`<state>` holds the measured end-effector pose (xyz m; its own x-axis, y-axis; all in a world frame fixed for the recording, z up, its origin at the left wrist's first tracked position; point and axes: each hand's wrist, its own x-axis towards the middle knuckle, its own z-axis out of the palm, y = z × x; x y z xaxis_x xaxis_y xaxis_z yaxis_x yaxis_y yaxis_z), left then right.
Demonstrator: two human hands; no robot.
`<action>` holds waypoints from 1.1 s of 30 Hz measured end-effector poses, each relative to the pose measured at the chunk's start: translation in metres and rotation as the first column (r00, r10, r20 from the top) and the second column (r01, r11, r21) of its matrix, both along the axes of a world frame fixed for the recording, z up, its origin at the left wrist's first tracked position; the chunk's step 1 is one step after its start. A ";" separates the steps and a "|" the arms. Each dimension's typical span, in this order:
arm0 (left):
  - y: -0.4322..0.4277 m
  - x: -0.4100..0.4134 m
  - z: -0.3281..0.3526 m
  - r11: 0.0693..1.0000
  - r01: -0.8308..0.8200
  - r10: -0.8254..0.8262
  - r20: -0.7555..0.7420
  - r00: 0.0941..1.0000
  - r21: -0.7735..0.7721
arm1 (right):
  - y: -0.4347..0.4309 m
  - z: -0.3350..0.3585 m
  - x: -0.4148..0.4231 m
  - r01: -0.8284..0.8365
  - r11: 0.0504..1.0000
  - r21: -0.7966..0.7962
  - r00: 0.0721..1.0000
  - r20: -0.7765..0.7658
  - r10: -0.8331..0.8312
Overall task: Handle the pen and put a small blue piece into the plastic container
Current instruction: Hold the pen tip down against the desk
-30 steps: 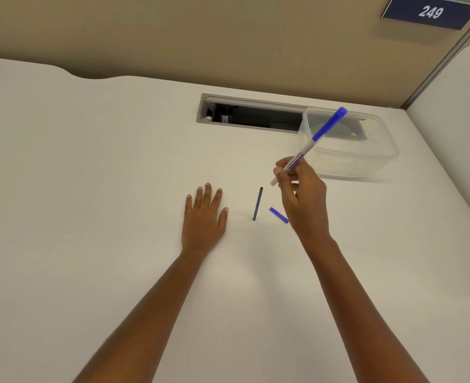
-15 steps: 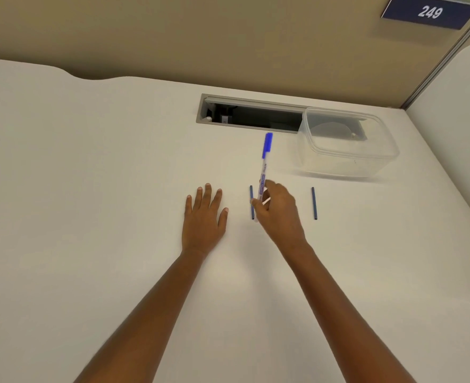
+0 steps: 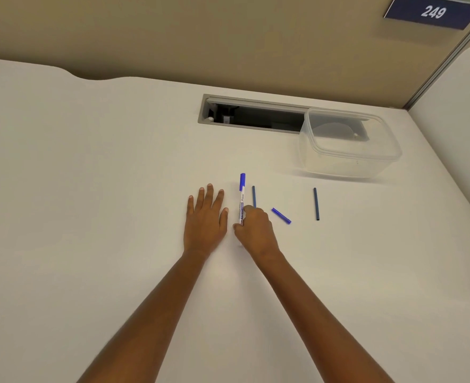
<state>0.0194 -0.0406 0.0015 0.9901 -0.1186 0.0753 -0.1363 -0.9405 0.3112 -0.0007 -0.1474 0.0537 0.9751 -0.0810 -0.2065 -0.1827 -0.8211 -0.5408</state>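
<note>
In the head view, the only one we have, the right hand (image 3: 256,230) is curled round the lower end of the pen (image 3: 242,201). Thumb and fingers close on the white barrel, and the blue cap (image 3: 242,180) points away from the fingertips. We cannot tell whether the barrel lies on the table (image 3: 90,175) or hangs just above it. The left hand (image 3: 205,217) rests flat, palm down, with its fingers straight and slightly spread, and it holds nothing. Its thumb sits just beside the barrel.

Just beyond the right knuckles lies a thin blue rod (image 3: 254,196), parallel to the pen; it may be touching them, but we cannot be sure. The small blue piece (image 3: 281,216) lies slantwise near the outer side of those knuckles, apart from them. Farther out on that side is a dark rod (image 3: 316,203). Well beyond the fingertips, toward the right, stands the plastic container (image 3: 350,145), open-topped and partly over a cable slot (image 3: 253,114). We see no blue piece inside it.

We judge that the pen-handling step is in hand and the placing is not yet begun. As we read it, the next move calls for the right fingers to let go of the pen and shift a little outward. They would then pinch the short piece at its middle and carry it over the container's rim before opening. The piece is slim and lies flat, so a fingertip pinch seems likelier than a full grip.
</note>
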 end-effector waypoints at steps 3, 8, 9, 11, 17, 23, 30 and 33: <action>0.000 0.000 0.000 1.000 -0.002 0.002 0.001 1.000 0.006 | 0.002 -0.002 -0.001 -0.004 1.000 0.001 1.000 -0.005 0.004; 0.000 0.000 -0.001 1.000 0.000 0.000 -0.001 1.000 0.006 | -0.001 -0.001 0.000 -0.025 1.000 0.006 1.000 -0.004 0.025; 0.000 0.000 -0.001 1.000 0.001 -0.001 -0.002 1.000 0.006 | -0.003 0.000 0.001 -0.017 1.000 0.010 1.000 0.011 0.017; 0.000 0.000 -0.001 1.000 0.005 -0.005 -0.005 1.000 0.009 | -0.008 0.002 0.004 0.006 1.000 0.001 0.998 0.068 -0.007; 0.000 0.000 0.000 1.000 0.007 -0.007 0.014 1.000 0.014 | -0.023 0.000 0.021 0.035 0.991 -0.126 0.989 0.150 -0.016; 0.000 0.000 -0.001 1.000 -0.001 0.000 0.013 1.000 0.026 | -0.024 -0.009 0.029 0.026 0.980 -0.198 0.989 0.149 0.004; 0.000 -0.001 0.000 1.000 -0.003 0.003 0.012 1.000 0.018 | -0.025 -0.010 0.032 0.027 0.981 -0.194 0.989 0.149 0.002; 0.000 -0.001 0.000 1.000 -0.009 0.008 0.007 1.000 0.028 | -0.029 -0.006 0.030 0.004 0.987 -0.160 0.989 0.146 0.020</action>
<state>0.0185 -0.0406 0.0019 0.9906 -0.1123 0.0786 -0.1302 -0.9500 0.2839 0.0293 -0.1765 0.0478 0.9945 -0.0935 -0.0464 -0.1043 -0.9000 -0.4232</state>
